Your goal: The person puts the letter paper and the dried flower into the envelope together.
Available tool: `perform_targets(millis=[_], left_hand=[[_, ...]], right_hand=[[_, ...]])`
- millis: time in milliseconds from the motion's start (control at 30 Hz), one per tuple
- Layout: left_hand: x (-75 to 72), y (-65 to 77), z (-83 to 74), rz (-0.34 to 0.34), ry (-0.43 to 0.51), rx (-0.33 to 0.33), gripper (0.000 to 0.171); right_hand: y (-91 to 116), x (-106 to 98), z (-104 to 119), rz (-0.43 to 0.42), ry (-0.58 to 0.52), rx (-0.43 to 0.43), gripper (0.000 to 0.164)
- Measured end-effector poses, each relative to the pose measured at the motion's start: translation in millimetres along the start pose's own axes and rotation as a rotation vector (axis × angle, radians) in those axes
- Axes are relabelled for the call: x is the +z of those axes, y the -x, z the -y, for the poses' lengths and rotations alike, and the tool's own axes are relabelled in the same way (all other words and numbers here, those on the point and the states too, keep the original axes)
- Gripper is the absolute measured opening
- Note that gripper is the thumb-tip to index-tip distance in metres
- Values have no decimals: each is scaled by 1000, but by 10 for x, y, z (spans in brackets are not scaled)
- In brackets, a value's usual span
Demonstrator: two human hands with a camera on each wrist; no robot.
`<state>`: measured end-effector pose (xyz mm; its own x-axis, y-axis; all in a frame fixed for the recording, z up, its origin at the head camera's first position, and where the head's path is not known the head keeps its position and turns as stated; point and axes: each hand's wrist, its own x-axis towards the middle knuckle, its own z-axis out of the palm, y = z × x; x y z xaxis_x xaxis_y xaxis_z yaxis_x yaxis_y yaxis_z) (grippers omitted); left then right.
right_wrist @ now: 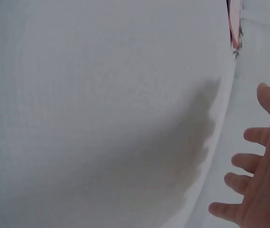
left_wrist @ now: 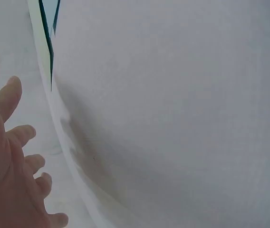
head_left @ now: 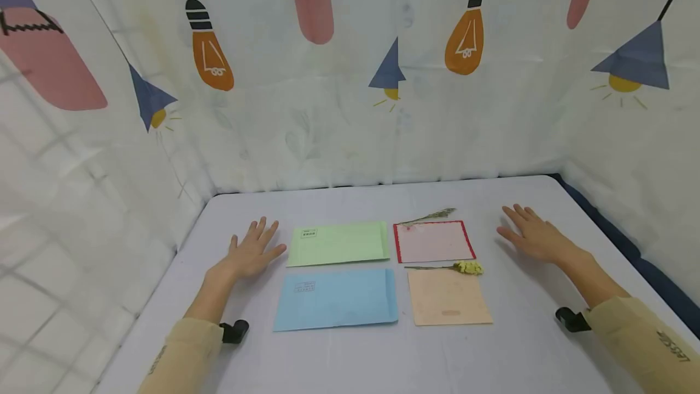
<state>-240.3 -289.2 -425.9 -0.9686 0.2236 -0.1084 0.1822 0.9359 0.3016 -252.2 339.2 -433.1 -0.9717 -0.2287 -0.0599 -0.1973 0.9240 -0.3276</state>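
Observation:
My left hand (head_left: 250, 255), fingers spread, hovers over the table left of a green envelope (head_left: 339, 244) and holds nothing. Below that envelope lies a blue envelope (head_left: 336, 300). On the other side my right hand (head_left: 533, 237) also has its fingers spread, apart from a white card with a red border (head_left: 434, 242). A tan envelope (head_left: 449, 300) lies nearer me. Along its top edge rests a yellow flower on a stem (head_left: 469, 267). A green dried sprig (head_left: 437, 214) touches the card's top. Both wrist views show the fingers extended above the cloth, with shadows underneath.
White cloth covers the table (head_left: 350, 363). A white curtain (head_left: 339, 132) printed with lamps and bulbs hangs behind and at both sides. Dark fabric (head_left: 629, 248) runs along the right edge. A small black device (head_left: 235, 331) sits at the left cuff, another black device (head_left: 571, 319) at the right.

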Motion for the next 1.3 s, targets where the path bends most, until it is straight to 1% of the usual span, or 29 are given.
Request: perform_targets(millis=[267,500,633,867,967,1100,1200,1300], left_hand=[[17,18,-110,-24,-1,46,79],[30,33,-216,-30,-10,76,77],[41,55,-313,-43,-4,107,77],[100,76,-494,-80,-14,173,74],[125,95,-568,-91,-18,206,72],[179,116,-651,-102,-14,258,70],[220,124,-715,-102,-2,306,68],[250,134,-782,-83,0,339,69]], right_hand=[[10,26,119,-59,-48,-69,68],[34,23,244,-113,-96,-97,55],[54,34,314,-133,-118,-133,48],[120,53,448,-161,-154,-195,35],[144,59,505,-174,-169,-232,24],[181,75,574,-167,-208,-272,9],[207,93,626,-144,-240,-294,6],[228,118,676,-111,-261,-306,5]])
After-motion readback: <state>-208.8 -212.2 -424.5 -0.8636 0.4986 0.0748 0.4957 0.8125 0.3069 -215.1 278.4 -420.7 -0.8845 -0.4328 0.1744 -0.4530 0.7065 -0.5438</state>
